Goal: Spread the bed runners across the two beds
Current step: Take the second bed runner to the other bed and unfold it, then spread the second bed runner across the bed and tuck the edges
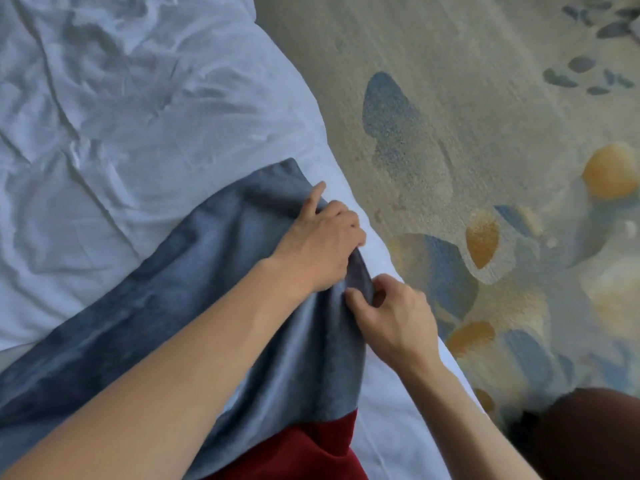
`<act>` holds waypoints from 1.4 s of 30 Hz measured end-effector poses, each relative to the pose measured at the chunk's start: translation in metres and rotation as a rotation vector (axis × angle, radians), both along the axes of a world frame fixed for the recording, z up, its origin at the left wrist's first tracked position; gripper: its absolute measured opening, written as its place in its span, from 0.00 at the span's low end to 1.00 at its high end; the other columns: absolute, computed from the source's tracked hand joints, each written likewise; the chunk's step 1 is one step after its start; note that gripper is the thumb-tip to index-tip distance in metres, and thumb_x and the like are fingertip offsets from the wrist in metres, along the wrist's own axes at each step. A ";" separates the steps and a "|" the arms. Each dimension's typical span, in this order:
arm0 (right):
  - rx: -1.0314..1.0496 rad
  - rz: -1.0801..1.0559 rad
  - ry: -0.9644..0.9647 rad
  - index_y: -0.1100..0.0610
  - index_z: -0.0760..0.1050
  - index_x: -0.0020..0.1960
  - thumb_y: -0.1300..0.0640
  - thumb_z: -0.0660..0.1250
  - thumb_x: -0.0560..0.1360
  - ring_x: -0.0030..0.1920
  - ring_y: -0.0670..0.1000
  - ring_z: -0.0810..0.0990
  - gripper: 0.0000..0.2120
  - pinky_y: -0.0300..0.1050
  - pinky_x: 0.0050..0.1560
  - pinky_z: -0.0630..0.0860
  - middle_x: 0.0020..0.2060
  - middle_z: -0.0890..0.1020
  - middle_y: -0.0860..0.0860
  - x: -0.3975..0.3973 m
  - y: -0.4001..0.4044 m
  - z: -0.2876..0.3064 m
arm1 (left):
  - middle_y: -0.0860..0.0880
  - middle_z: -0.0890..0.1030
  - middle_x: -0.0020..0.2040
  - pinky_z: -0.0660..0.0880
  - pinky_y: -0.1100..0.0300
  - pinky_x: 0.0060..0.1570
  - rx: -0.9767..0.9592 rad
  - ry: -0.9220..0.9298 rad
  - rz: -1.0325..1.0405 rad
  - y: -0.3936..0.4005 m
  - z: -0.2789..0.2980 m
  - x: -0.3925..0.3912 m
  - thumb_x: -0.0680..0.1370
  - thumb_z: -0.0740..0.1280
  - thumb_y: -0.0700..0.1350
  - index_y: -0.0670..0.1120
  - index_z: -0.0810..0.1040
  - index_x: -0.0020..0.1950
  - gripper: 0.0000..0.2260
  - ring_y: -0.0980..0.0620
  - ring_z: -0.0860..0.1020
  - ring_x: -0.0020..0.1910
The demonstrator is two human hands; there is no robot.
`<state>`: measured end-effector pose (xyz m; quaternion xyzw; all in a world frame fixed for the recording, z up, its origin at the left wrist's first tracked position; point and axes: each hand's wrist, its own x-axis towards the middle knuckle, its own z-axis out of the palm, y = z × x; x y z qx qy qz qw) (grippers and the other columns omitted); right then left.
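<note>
A grey-blue bed runner lies across the white bed, reaching from the lower left up to the bed's right edge. My left hand grips the runner's end edge, fingers curled into the cloth near the mattress side. Just below it, my right hand pinches the same edge between thumb and fingers. The cloth bunches into a fold between the two hands. Only one bed and one runner are in view.
The white sheet is wrinkled over the upper left. To the right lies patterned carpet with blue and orange shapes. Dark red clothing shows at the bottom, and a dark shape sits at the lower right.
</note>
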<state>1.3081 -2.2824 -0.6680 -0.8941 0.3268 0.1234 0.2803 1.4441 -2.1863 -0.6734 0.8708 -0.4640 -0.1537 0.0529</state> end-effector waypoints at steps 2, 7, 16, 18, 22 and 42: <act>0.018 -0.007 0.015 0.54 0.67 0.32 0.42 0.66 0.69 0.31 0.50 0.73 0.18 0.47 0.30 0.68 0.26 0.74 0.48 -0.015 0.003 0.000 | 0.54 0.76 0.56 0.36 0.42 0.74 0.053 -0.001 -0.027 -0.010 -0.002 -0.005 0.75 0.62 0.41 0.55 0.79 0.57 0.15 0.49 0.70 0.64; -0.011 -0.128 -0.016 0.51 0.69 0.35 0.46 0.67 0.70 0.34 0.51 0.75 0.12 0.48 0.35 0.73 0.28 0.76 0.46 -0.027 -0.014 -0.006 | 0.54 0.80 0.50 0.47 0.47 0.74 0.016 -0.101 -0.014 -0.033 0.002 -0.005 0.77 0.63 0.45 0.55 0.80 0.49 0.08 0.48 0.74 0.58; 0.273 -0.313 -0.091 0.49 0.71 0.37 0.50 0.71 0.68 0.33 0.42 0.76 0.09 0.40 0.31 0.70 0.30 0.78 0.44 -0.051 -0.043 -0.009 | 0.53 0.80 0.45 0.55 0.52 0.64 0.135 0.041 -0.344 -0.066 0.005 -0.052 0.75 0.60 0.45 0.53 0.78 0.48 0.08 0.50 0.76 0.52; 0.384 -0.356 -0.128 0.49 0.72 0.38 0.52 0.72 0.68 0.32 0.40 0.75 0.09 0.34 0.30 0.68 0.29 0.79 0.41 -0.063 -0.039 -0.010 | 0.52 0.81 0.49 0.58 0.51 0.63 0.151 -0.026 -0.331 -0.067 0.005 -0.049 0.75 0.60 0.45 0.53 0.78 0.49 0.08 0.49 0.77 0.54; 0.455 -0.361 -0.149 0.50 0.73 0.37 0.52 0.72 0.65 0.30 0.42 0.75 0.08 0.35 0.29 0.67 0.29 0.78 0.38 -0.080 -0.029 -0.008 | 0.52 0.82 0.51 0.60 0.50 0.60 0.150 -0.035 -0.159 -0.064 0.010 -0.027 0.74 0.63 0.45 0.55 0.79 0.49 0.08 0.50 0.76 0.55; 0.230 -0.426 -0.016 0.50 0.75 0.35 0.46 0.71 0.64 0.35 0.47 0.79 0.09 0.51 0.39 0.77 0.28 0.79 0.45 -0.161 -0.066 0.003 | 0.52 0.84 0.46 0.62 0.52 0.58 0.175 -0.013 -0.338 -0.105 0.018 -0.074 0.74 0.68 0.54 0.56 0.71 0.38 0.08 0.50 0.79 0.52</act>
